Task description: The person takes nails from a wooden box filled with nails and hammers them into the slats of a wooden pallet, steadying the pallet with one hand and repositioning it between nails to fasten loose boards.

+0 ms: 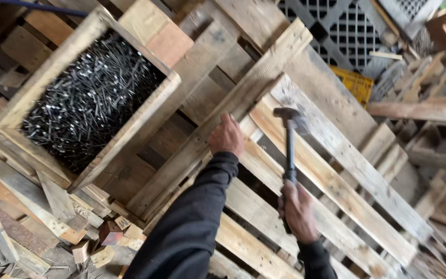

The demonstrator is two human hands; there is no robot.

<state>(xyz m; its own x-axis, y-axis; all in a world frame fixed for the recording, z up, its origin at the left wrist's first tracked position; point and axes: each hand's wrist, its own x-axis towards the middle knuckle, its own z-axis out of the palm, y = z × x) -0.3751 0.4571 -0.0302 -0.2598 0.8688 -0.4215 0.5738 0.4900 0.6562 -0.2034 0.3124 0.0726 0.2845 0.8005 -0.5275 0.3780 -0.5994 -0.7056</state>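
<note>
1. Head view, centre right: right hand (299, 209) closed round the dark handle of a hammer (290, 139), head raised above a pale pallet slat (336, 181).
2. Centre: left hand (226, 137) pressed knuckles-up on a long diagonal board (223, 124), fingers curled; whether a nail is pinched there cannot be told.
3. Upper left: open wooden box (145, 121) heaped with dark nails (86, 98), within the left arm's reach.
4. Lower left: offcut wood blocks (110, 232), loose on the floor.
5. Advised handling, as judgement: grip kept low on the handle; face squared to the board; left fingers kept clear of the strike line; board held flat against the slats beneath.
</note>
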